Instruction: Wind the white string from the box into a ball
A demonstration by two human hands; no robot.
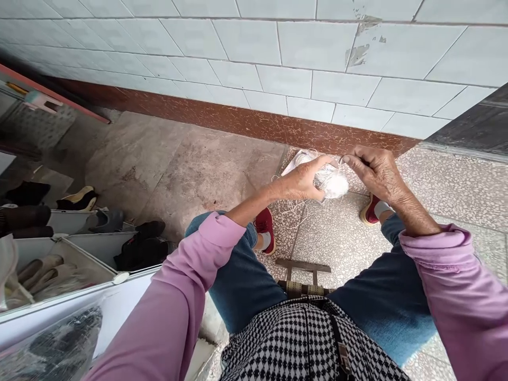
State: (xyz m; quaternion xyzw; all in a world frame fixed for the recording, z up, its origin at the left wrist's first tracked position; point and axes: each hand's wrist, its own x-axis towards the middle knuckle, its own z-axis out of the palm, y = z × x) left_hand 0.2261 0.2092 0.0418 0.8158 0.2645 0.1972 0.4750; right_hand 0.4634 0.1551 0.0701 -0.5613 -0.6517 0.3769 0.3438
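My left hand [304, 181] is curled round a ball of white thread [335, 182], its thumb and fingers on the near side. Just right of the ball, my right hand [375, 172] is closed in a pinch with the thumb against the fingers. A thin strand runs from the ball toward that pinch. Loose loops of white thread [294, 214] trail on the floor below my left hand. Behind it lies some whitish material [296, 160], partly hidden, so I cannot tell what it is.
A tiled wall [254, 42] with a brown skirting [222, 114] stands ahead. My red shoes [266, 230] rest on the speckled floor [337, 227]. Between my legs shows part of a low seat [304, 266]. To the left stands a white shoe rack [93, 286] with several shoes.
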